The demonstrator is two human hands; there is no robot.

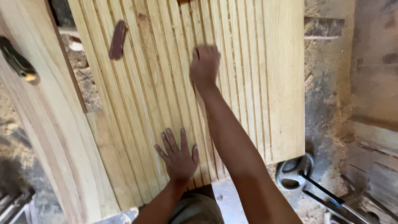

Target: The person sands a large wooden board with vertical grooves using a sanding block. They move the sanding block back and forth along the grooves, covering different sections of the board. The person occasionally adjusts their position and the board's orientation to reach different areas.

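Right hand [204, 64] rubbing pale, grooved wooden panel [174, 83]

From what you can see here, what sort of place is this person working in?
Probably a woodworking shop. A grooved panel of pale wood lies under both hands, the left hand flat and the right hand closed on it. Sawdust covers the ground, and a metal tool lies nearby.

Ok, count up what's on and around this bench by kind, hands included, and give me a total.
Hands: 2, the left hand flat on the board, the right hand closed, pressing on the grooves
Grooved wooden panel: 1
Curved plank: 1
Dark red-brown block: 1
Metal clamp: 1
Total: 6
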